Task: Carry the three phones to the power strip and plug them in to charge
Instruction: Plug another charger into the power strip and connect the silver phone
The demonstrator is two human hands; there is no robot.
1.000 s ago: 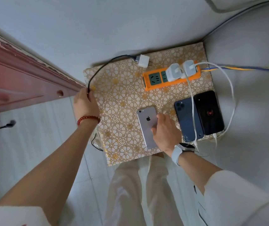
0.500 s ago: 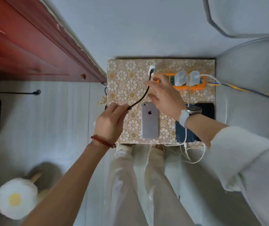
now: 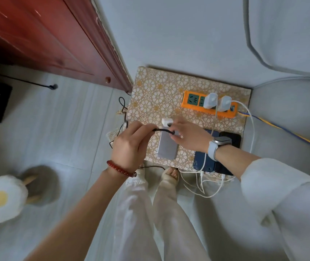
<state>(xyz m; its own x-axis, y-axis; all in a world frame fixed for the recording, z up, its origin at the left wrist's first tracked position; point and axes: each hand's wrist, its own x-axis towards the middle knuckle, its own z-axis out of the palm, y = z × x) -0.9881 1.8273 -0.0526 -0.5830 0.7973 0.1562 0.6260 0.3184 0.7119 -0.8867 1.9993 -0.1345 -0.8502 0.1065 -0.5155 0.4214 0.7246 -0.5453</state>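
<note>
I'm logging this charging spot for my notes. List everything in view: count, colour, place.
Power strip: 1, orange, far right of patterned table.
Plugged chargers: 2, white, in the strip, white cables trailing off the near edge.
Loose charger: 1, white, above the silver phone.
Black cable: 1, between both hands.
Phones: 3; silver phone centre, blue phone and black phone right.
Door: 1, red-brown, left.
Fried-egg plush: 1, white and yellow, floor left.
Left hand: red bead bracelet, pinching the cable.
Right hand: watch, at the charger.
</note>
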